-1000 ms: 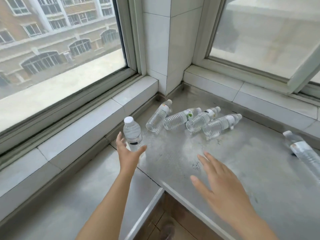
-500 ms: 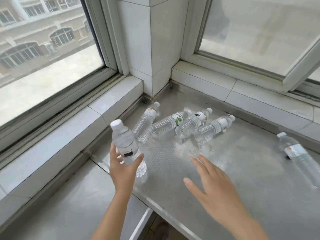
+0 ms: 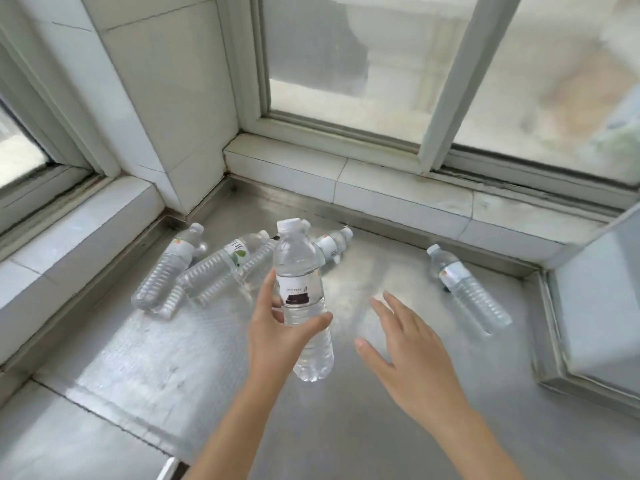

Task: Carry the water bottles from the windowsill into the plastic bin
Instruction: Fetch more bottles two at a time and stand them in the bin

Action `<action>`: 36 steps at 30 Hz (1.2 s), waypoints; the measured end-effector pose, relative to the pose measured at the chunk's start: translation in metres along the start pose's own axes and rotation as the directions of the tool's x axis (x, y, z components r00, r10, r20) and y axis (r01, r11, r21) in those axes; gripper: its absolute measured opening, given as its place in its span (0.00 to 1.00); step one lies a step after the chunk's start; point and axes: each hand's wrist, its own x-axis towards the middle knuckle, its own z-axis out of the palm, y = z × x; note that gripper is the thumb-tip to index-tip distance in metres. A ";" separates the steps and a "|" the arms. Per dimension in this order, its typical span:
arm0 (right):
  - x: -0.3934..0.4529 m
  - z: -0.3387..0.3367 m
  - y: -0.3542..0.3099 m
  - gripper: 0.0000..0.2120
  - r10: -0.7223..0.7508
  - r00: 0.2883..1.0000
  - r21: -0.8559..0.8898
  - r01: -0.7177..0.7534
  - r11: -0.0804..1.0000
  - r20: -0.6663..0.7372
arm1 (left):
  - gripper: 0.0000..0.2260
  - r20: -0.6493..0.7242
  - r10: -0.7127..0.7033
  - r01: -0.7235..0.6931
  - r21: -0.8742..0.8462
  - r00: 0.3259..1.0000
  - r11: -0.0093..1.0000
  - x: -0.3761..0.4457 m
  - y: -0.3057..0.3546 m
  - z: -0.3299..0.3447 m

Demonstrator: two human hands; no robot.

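Observation:
My left hand [image 3: 277, 336] grips a clear water bottle [image 3: 300, 271] with a white cap and a white-and-dark label, held upright above the steel sill [image 3: 156, 362]. Just right of it my right hand [image 3: 412, 351] hovers over the sill, fingers spread and holding nothing. Behind the held bottle several clear bottles lie on their sides in a cluster; the leftmost [image 3: 166, 268] is nearest the tiled ledge, and one with a green leaf label [image 3: 214, 268] lies beside it. A single bottle [image 3: 467, 289] lies apart at the right. No plastic bin is in view.
A white tiled ledge [image 3: 398, 195] runs along the back under the window, and another [image 3: 69, 237] along the left. A white tiled corner pillar [image 3: 162, 98] stands between the windows. An open window sash [image 3: 602, 306] juts in at the right.
My left hand has carried the bottle rightward, away from the left ledge, to the middle of the view. The view has swung right, bringing the lone right bottle closer in. My right hand stays spread.

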 end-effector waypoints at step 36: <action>0.036 -0.009 0.219 0.44 0.582 0.813 0.816 -0.325 0.478 -0.017 | 0.41 0.347 -0.162 0.130 0.114 0.924 0.985 0.002 0.033 0.142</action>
